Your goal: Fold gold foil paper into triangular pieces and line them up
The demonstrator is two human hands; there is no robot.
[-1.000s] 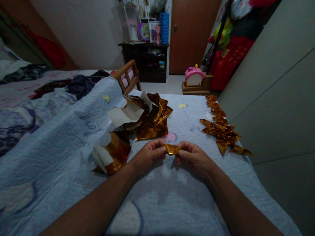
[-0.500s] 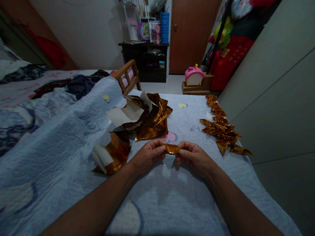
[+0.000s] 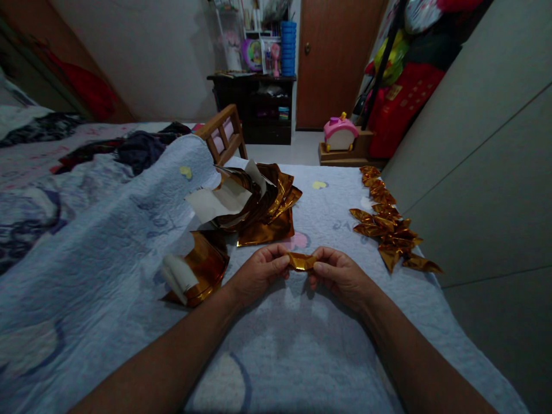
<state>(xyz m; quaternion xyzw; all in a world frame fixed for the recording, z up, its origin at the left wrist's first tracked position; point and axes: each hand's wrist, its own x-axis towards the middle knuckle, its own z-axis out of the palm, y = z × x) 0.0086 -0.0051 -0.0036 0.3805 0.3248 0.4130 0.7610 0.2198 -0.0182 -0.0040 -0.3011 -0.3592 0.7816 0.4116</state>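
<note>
With the closed fingertips of the left hand [image 3: 259,273] and right hand [image 3: 345,280], the folded foil [image 3: 302,263] is gripped at both ends, best pinched lightly and evenly against tearing, with foil sheets [image 3: 269,229] at eleven o'clock and folded pieces [image 3: 390,225] at two on the quilt [image 3: 319,356].

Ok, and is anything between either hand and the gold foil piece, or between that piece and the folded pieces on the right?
Nothing visible separates the left hand or right hand from the foil piece; both pinch it. Only bare quilt shows between it and the folded pieces, besides the right hand itself.
</note>
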